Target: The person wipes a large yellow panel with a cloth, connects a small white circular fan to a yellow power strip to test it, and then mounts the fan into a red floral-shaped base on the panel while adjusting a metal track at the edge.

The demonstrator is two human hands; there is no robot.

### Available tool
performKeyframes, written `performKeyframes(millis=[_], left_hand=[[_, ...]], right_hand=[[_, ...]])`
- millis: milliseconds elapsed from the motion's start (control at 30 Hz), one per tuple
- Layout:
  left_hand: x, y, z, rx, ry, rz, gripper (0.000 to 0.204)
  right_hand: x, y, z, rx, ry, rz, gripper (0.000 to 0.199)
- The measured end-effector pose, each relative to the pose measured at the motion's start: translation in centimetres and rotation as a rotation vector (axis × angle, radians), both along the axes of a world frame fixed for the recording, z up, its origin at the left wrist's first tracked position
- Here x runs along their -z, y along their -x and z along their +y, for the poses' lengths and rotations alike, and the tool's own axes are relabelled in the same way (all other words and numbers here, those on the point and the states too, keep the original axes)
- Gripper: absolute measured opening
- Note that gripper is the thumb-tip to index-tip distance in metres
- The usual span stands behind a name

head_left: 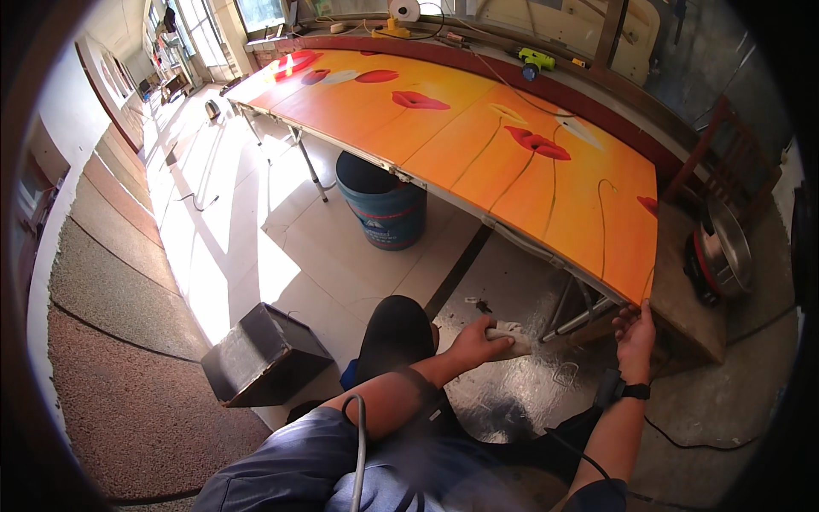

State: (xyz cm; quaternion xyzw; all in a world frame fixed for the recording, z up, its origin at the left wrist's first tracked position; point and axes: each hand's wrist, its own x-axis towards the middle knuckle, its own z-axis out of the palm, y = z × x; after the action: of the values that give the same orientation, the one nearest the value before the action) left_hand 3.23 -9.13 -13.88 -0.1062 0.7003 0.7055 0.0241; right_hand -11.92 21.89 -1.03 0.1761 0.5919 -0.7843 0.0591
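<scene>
A long folding table carries a yellow-orange painted panel with red and white flowers on thin stems. At the panel's near right corner is my right hand, its fingers curled up against the edge; a black band is on that wrist. Lower and to the left, my left hand is closed on a pale folded cloth, apart from the panel. Part of the cloth is hidden by the fingers.
A blue bucket stands beneath the table. Left of my knee sits a dark box. At right are a round metal pan and a wooden chair. A green tool lies behind the panel; a cable crosses the floor.
</scene>
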Motion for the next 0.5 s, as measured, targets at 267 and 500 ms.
performKeyframes(millis=[267,500], left_hand=[[-0.29,-0.17,-0.12,0.029,0.026,0.006,0.063],[0.08,-0.04,-0.05,0.005,0.040,0.017,0.061]], right_hand=[[0.18,0.24,0.21,0.014,-0.004,-0.020,0.041],[-0.36,-0.20,-0.27,0.004,-0.006,-0.003,0.041]])
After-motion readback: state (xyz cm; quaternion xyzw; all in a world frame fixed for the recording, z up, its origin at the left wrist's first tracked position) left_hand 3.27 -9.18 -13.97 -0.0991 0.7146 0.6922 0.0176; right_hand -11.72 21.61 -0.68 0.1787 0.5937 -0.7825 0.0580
